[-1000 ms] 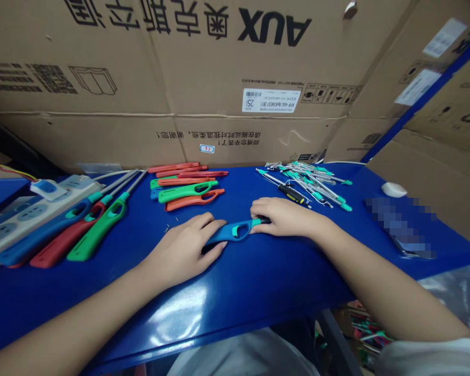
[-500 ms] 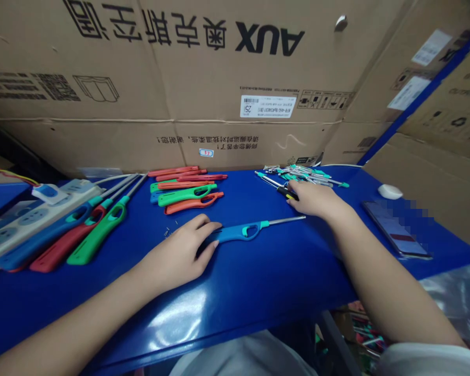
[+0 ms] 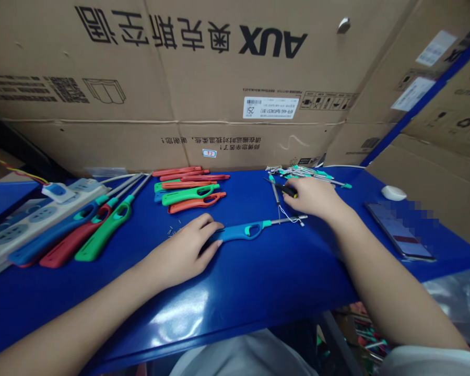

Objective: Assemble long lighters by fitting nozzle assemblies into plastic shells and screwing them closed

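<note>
left hand (image 3: 190, 245): grasping the rear of the blue lighter (image 3: 238, 233) at the centre of the frame, thumb along its near side.
right hand (image 3: 313, 196): fingers wrapped round the black and yellow grip of the screwdriver (image 3: 285, 190), right of centre; the shaft points to the upper left.
blue lighter: on the blue table (image 3: 250, 297), metal tube pointing right; in place since half a second ago, though one second ago the right hand was at that tube.
loose rod (image 3: 276, 193): turned since half a second ago, when it slanted beside the screwdriver; now it runs down the frame, its white wire (image 3: 288, 215) near the tube. whether they touch cannot be told.
meaning: the right hand seems to have left the lighter for the tool, the left apparently steadying.
small pins (image 3: 174, 228): scattered beside the left hand, as before.
coloured handles (image 3: 188, 196): stacked left of centre, unmoved.
rod pile (image 3: 301, 171): behind the right hand, partly hidden.
far left: three lighters (image 3: 102, 235) beside a power strip (image 3: 39, 214).
far right: a phone (image 3: 399, 232).
</note>
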A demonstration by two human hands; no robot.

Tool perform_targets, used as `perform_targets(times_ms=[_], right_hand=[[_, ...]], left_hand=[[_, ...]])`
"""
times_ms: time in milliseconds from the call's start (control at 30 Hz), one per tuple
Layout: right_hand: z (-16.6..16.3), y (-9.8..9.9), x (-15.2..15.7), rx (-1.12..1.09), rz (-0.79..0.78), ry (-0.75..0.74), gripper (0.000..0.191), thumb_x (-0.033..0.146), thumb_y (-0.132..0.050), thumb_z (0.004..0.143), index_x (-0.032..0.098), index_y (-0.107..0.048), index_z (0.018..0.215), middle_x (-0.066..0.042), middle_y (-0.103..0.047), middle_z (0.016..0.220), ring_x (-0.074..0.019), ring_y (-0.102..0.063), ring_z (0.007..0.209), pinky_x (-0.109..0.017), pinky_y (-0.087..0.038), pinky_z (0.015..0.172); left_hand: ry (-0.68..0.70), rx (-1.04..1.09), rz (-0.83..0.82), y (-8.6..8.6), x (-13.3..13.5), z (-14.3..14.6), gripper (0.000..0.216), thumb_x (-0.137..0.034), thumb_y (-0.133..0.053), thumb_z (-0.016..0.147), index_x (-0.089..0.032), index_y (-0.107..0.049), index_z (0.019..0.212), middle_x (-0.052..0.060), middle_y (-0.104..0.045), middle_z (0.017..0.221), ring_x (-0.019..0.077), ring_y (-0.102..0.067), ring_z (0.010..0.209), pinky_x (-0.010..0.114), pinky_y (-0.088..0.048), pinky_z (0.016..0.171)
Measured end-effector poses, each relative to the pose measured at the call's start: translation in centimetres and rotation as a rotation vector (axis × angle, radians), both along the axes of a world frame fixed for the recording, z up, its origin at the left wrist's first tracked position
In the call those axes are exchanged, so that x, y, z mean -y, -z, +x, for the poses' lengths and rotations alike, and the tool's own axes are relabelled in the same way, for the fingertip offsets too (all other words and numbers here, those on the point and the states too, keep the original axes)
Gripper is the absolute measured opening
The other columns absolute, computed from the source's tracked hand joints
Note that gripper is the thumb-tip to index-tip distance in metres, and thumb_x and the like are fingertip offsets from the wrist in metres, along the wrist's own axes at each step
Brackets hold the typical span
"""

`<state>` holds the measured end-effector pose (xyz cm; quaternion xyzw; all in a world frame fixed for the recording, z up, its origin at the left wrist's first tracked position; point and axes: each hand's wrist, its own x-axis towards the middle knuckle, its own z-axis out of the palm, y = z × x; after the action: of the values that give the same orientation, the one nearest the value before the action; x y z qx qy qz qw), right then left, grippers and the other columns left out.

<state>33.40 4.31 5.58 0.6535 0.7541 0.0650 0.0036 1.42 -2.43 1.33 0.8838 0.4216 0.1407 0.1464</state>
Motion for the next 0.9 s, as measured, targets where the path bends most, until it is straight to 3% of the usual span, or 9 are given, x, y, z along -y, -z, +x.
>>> perform_targets(times_ms=[167, 267, 400, 467, 600, 700, 900], right_hand=[[-0.4, 0.0, -0.1, -0.354, 0.145, -0.004, 0.031, 0.037, -0.059, 0.082, 0.019, -0.077, 0.099, -0.009, -0.076, 0.089, -0.0253, -0.066, 0.078, -0.032, -0.041, 0.063], [-0.6, -0.1, -0.2, -0.728, 0.078, -0.039, 0.032, 0.036, -0.063, 0.075, 0.016, -0.077, 0.096, -0.005, -0.071, 0.075, -0.0179, -0.059, 0.062, -0.029, -0.039, 0.058], [-0.2, -0.1, -0.6, -1.077, 0.053, -0.056, 0.028, 0.038, -0.067, 0.07, 0.015, -0.073, 0.086, -0.004, -0.069, 0.076, -0.0154, -0.057, 0.064, -0.029, -0.043, 0.062], [0.1, -0.1, -0.9, -1.055, 0.077, -0.008, 0.026, 0.041, -0.066, 0.074, 0.016, -0.07, 0.079, -0.003, -0.064, 0.071, -0.0143, -0.053, 0.061, -0.029, -0.041, 0.061], [0.9, -0.7, -1.1, -0.73, 0.217, 0.116, 0.032, 0.045, -0.055, 0.088, 0.019, -0.056, 0.068, 0.001, -0.048, 0.057, -0.0139, -0.042, 0.054, -0.029, -0.031, 0.055], [1.6, -1.1, -1.1, -0.585, 0.324, 0.151, 0.029, 0.042, -0.053, 0.09, 0.021, -0.05, 0.069, -0.001, -0.052, 0.06, -0.0163, -0.046, 0.058, -0.03, -0.032, 0.057], [2.7, -1.4, -0.9, -0.461, 0.386, 0.23, 0.022, 0.039, -0.057, 0.087, 0.023, -0.049, 0.074, -0.005, -0.058, 0.068, -0.021, -0.051, 0.066, -0.031, -0.031, 0.059]], left_hand=[[0.008, -0.008, 0.001, -0.1, 0.1, 0.1, 0.035, -0.037, -0.042, 0.104, -0.021, -0.061, 0.129, 0.01, -0.06, 0.12, 0.0245, -0.066, 0.105, 0.038, -0.056, 0.094], [0.014, -0.01, 0.007, -0.2, 0.2, 0.0, 0.034, -0.035, -0.043, 0.104, -0.02, -0.06, 0.128, 0.01, -0.06, 0.119, 0.024, -0.066, 0.105, 0.037, -0.056, 0.095], [0.027, -0.023, -0.002, -0.3, 0.1, 0.0, 0.034, -0.034, -0.043, 0.104, -0.019, -0.061, 0.128, 0.01, -0.06, 0.119, 0.0242, -0.066, 0.105, 0.038, -0.055, 0.095], [0.035, -0.037, -0.008, -0.4, 0.1, 0.0, 0.034, -0.035, -0.043, 0.104, -0.018, -0.061, 0.127, 0.01, -0.061, 0.118, 0.0247, -0.066, 0.103, 0.038, -0.056, 0.093], [0.055, -0.043, -0.004, -0.6, 0.0, -0.1, 0.034, -0.036, -0.044, 0.103, -0.018, -0.062, 0.126, 0.01, -0.062, 0.116, 0.0249, -0.066, 0.102, 0.038, -0.056, 0.091], [0.067, -0.04, -0.008, -0.7, 0.1, 0.0, 0.034, -0.036, -0.046, 0.102, -0.018, -0.063, 0.126, 0.011, -0.063, 0.115, 0.0251, -0.066, 0.102, 0.039, -0.056, 0.091], [0.085, -0.028, -0.012, -0.8, 0.0, 0.0, 0.034, -0.036, -0.048, 0.101, -0.017, -0.064, 0.125, 0.01, -0.064, 0.113, 0.025, -0.067, 0.1, 0.039, -0.057, 0.089]])
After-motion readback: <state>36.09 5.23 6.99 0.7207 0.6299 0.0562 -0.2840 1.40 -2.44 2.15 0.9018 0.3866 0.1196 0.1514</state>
